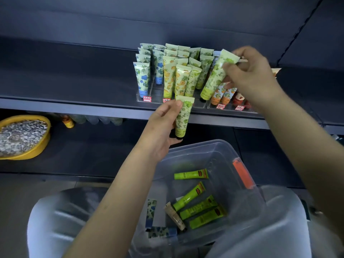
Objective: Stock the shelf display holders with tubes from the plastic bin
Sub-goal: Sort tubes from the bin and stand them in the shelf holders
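Note:
My left hand (163, 123) holds a green-patterned tube (183, 117) upright, cap down, just in front of the shelf edge. My right hand (251, 75) pinches a second green-patterned tube (216, 76), tilted over the clear display holders (158, 98) on the shelf. The holders carry rows of standing tubes: blue-flower ones at the left (143, 79), yellow fruit ones in the middle (181, 81), green ones behind, orange ones at the right (222, 95). The clear plastic bin (221, 151) on my lap holds several bright green tubes (189, 175), two blue-flower tubes (151, 211) and a beige tube (175, 216).
The dark shelf (74, 107) runs left to right. On the lower shelf at the left sit a yellow bowl (40, 146) of small silvery bits and a small amber bottle (68, 121). An orange clip (243, 173) sits on the bin's right wall.

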Available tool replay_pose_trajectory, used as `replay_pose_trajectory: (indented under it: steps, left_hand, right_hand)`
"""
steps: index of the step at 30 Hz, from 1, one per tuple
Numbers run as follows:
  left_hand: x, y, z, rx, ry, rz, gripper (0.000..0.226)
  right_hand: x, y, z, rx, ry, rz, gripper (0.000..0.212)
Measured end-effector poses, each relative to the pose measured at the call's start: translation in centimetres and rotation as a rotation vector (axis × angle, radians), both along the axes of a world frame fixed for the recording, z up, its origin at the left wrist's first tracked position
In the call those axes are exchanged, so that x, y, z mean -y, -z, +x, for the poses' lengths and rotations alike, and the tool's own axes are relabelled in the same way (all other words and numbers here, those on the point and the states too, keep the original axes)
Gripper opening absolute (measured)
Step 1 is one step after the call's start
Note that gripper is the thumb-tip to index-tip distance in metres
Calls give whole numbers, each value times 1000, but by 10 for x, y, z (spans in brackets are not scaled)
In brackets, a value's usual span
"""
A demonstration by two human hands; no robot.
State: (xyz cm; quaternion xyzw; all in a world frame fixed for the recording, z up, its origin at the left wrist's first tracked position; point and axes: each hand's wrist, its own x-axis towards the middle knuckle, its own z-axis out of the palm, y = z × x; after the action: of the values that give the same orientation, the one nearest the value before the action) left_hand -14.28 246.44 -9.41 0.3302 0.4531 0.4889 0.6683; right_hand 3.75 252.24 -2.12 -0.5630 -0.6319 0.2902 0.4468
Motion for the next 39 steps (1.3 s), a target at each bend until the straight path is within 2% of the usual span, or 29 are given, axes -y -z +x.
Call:
replay_pose_trajectory:
  steps: [4,7,11,20,28,35,39]
  left_hand:
    - [-6,6,-3,7,-1,-13,16]
    - [-10,12,-4,-14,10,-8,28]
    - [-14,18,-5,-54,27,7,39]
    - [-24,25,-3,-102,65,53,28]
    - [-27,31,-5,-133,76,62,26]
    - [-27,32,-12,-178,68,132,26]
    - [-24,31,-17,-189,-4,108,28]
  right_hand:
    - [-25,-11,-1,284,3,123,9]
    - [-42,-16,-3,516,2,215,18]
    - [-60,-10,-6,686,-12,245,20]
    - [-80,10,-6,832,9,221,23]
    - [-84,14,-4,946,47,306,22]
    - [-84,8,-4,968,58,330,19]
    - [-80,6,-4,956,52,330,20]
